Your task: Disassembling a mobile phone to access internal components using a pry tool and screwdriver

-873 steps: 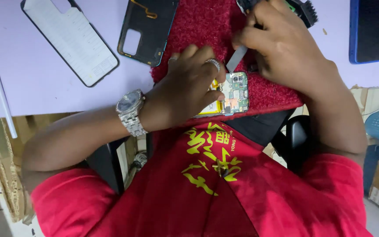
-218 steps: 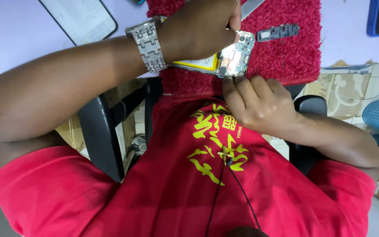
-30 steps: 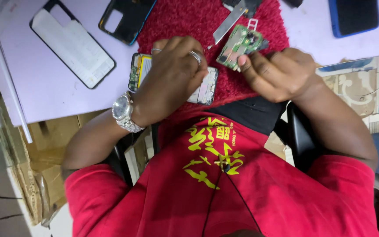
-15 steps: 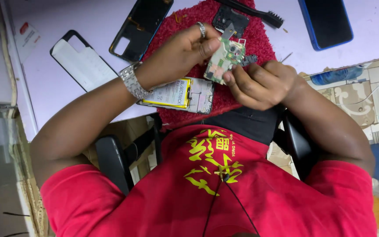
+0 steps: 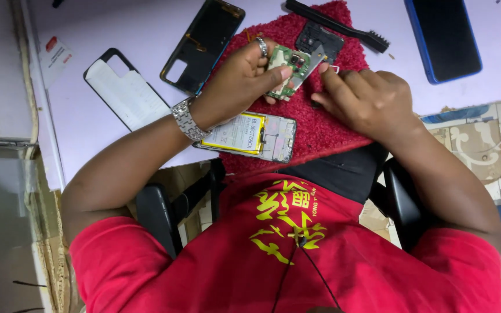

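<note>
From the head camera, my left hand (image 5: 236, 81) was raised over the red fibre mat (image 5: 320, 122), its thumb and fingers pinched around a small green circuit board (image 5: 288, 71) that stood tilted above the mat's upper middle; a ring sat on one finger and a metal watch (image 5: 185, 119) circled the wrist. My right hand (image 5: 366, 98) was just beside the board, fingers curled and clenched, the fingertips (image 5: 324, 69) meeting a thin silvery metal strip (image 5: 315, 61) at the board's right edge; whether I truly gripped that strip or merely pressed on it, I could not tell. Below my left hand, the opened phone body (image 5: 247, 135) lay flat, its yellow-labelled battery (image 5: 236, 132) facing up, partly on the mat's left edge and partly on the pale lilac table (image 5: 117, 35). Behind the board, a small black plastic cover piece (image 5: 320, 40) rested on the mat, and a black brush (image 5: 337, 24) lay across the mat's upper corner. To the left, a black phone frame (image 5: 204, 43) lay on the table touching the mat, with a clear-backed phone case (image 5: 124, 93) near it. A phone with a blue edge (image 5: 443, 36) lay face up well apart, at the right. My red shirt (image 5: 285, 255) filled the lower part.
</note>
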